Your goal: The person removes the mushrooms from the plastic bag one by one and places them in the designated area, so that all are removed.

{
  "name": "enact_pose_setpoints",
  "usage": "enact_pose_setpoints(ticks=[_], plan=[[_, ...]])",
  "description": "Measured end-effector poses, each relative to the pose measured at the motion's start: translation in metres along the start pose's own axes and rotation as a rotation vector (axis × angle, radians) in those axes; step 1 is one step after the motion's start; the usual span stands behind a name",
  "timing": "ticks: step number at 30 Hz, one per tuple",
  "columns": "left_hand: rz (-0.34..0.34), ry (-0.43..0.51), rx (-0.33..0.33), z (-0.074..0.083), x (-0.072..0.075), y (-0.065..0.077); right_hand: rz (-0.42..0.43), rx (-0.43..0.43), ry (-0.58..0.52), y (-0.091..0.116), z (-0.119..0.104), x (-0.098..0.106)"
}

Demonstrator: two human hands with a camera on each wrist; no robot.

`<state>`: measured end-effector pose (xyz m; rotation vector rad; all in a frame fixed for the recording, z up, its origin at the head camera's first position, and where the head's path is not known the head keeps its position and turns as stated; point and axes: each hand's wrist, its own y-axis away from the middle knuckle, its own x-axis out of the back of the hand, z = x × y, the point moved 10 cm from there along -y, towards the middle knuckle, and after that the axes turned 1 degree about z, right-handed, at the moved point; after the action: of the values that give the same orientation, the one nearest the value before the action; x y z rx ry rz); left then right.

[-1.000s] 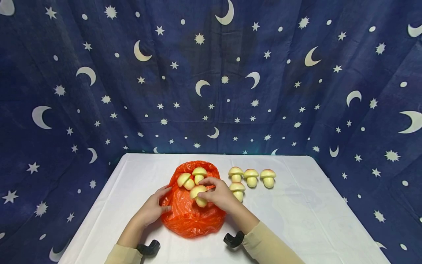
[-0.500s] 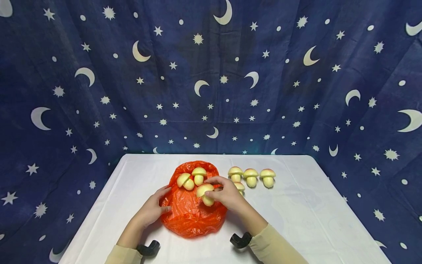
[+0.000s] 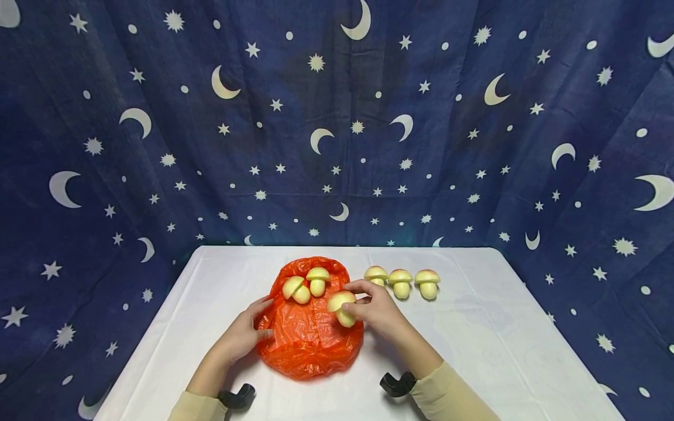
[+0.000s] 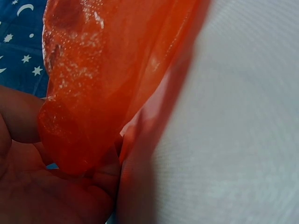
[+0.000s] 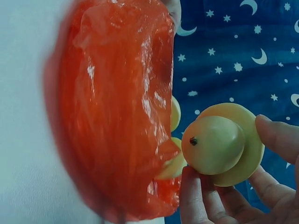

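Note:
A red plastic bag point(image 3: 300, 321) lies with its mouth spread wide, and two pale yellow mushrooms point(image 3: 318, 281) rest in its far part. My left hand point(image 3: 242, 330) holds the bag's left side, the film between thumb and fingers; in the left wrist view the bag point(image 4: 88, 93) covers some of the fingers. My right hand point(image 3: 376, 310) pinches another mushroom point(image 3: 342, 308) over the bag's right part. In the right wrist view, this mushroom point(image 5: 217, 144) shows its rounded stem end with a small dark nub, fingertips and thumb around the cap and stem.
On the white table point(image 3: 500, 351), several matching mushrooms point(image 3: 401, 283) stand in a row right of the bag, one partly behind my right hand. A dark blue curtain point(image 3: 337, 146) with moons and stars hangs behind the table.
My right hand has moved right with the mushroom, from the bag's middle towards its right edge, and now covers a mushroom on the table. My left hand has stayed at the bag.

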<state>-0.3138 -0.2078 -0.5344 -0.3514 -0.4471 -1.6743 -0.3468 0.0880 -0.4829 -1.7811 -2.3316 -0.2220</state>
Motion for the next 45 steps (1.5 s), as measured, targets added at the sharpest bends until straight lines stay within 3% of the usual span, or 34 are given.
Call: enact_pose_setpoints(ticks=[15,25,45], plan=[[0.002,-0.002,-0.002,-0.003,-0.001,0.0,0.043,-0.037,-0.028,0.01,0.007,0.029],[0.004,-0.001,-0.001,-0.002,0.0,0.001,0.069,-0.008,-0.035,0.021,0.01,0.05],[0.001,-0.004,-0.014,0.0,0.0,0.0,0.135,-0.012,0.049,0.037,0.019,0.093]])
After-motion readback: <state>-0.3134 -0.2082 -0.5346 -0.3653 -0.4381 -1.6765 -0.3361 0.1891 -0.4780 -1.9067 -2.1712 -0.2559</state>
